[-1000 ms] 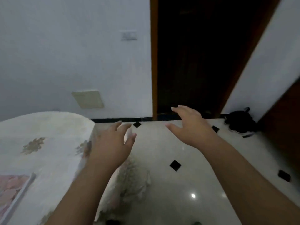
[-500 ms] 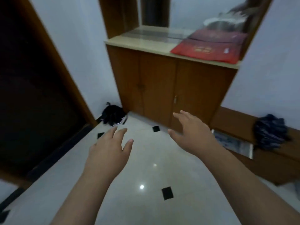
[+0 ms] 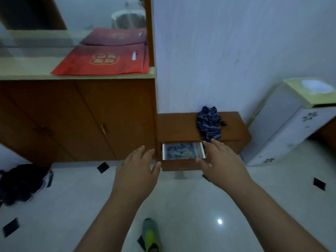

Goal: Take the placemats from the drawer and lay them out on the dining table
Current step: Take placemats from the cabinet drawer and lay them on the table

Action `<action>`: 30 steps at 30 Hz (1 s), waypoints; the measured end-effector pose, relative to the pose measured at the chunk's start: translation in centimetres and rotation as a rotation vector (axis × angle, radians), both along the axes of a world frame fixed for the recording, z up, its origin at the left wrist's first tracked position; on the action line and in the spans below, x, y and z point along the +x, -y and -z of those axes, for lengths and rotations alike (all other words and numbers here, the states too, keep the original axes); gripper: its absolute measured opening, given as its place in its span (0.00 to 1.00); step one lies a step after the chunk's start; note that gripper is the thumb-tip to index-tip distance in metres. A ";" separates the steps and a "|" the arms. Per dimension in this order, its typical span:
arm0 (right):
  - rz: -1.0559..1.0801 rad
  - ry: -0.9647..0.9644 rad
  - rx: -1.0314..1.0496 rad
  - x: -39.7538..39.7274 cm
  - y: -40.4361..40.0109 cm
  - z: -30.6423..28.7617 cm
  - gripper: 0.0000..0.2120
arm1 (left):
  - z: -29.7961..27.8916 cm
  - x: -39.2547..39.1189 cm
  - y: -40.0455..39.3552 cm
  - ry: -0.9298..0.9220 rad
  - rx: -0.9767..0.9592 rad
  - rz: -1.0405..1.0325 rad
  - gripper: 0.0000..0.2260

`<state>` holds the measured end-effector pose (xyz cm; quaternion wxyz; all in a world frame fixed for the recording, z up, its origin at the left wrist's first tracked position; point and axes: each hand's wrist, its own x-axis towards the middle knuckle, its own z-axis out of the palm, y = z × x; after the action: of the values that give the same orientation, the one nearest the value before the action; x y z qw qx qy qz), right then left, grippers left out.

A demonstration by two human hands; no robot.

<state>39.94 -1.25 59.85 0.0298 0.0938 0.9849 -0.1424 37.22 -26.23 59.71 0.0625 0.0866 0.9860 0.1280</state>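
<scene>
Our grip is empty: left hand [image 3: 138, 171] and right hand [image 3: 221, 160] spread apart. The placemats [image 3: 180, 150] lie in the open drawer [image 3: 179, 164]; we should reach in and pinch the edges.

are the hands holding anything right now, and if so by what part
Nothing is held. The left hand and right hand are both open and empty, reaching toward the open drawer, where the patterned placemat lies untouched.
</scene>
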 end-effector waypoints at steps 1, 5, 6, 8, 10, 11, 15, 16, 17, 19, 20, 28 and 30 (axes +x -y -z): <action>0.023 0.011 0.009 -1.1 -0.7 0.6 0.33 | 0.8 -1.8 -0.8 0.008 -0.003 0.027 0.26; 0.095 0.034 0.054 -6.0 -2.3 2.8 0.32 | 3.6 -9.0 -3.4 0.054 -0.006 0.132 0.26; 0.114 0.036 0.063 -7.5 -2.6 3.3 0.32 | 4.2 -10.8 -4.0 0.068 -0.014 0.155 0.26; 0.148 0.038 0.048 -10.2 -3.2 4.3 0.31 | 5.4 -14.3 -5.1 0.091 -0.037 0.192 0.26; 0.179 0.048 0.030 -12.6 -3.7 5.5 0.31 | 6.5 -17.5 -6.0 0.104 -0.073 0.218 0.27; 0.189 0.059 0.028 -13.7 -4.0 6.0 0.31 | 7.0 -18.9 -6.5 0.113 -0.092 0.228 0.27; 0.217 0.092 -0.030 -17.5 -5.5 7.8 0.32 | 8.5 -23.6 -8.4 0.165 -0.122 0.228 0.27; 0.220 0.100 -0.040 -18.6 -6.1 8.2 0.32 | 9.0 -24.6 -9.0 0.180 -0.123 0.224 0.27; 0.216 0.111 -0.041 -19.8 -6.9 8.8 0.32 | 9.6 -25.7 -9.7 0.193 -0.126 0.220 0.27; 0.187 0.137 -0.031 -22.4 -8.7 10.2 0.32 | 11.3 -27.8 -11.4 0.211 -0.137 0.210 0.27; 0.165 0.151 -0.028 -23.6 -9.6 11.1 0.32 | 12.3 -28.7 -12.1 0.223 -0.142 0.198 0.27; -0.041 0.339 -0.143 -33.5 -15.7 21.8 0.28 | 23.3 -34.4 -17.1 0.339 -0.080 0.037 0.21; -0.083 0.394 -0.174 -35.3 -16.5 25.8 0.24 | 26.8 -35.7 -18.1 0.389 -0.081 0.006 0.18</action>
<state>4.66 15.25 34.08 0.2354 0.0765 0.9471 -0.2046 1.48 -8.10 32.89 0.2557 0.0603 0.9594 0.1024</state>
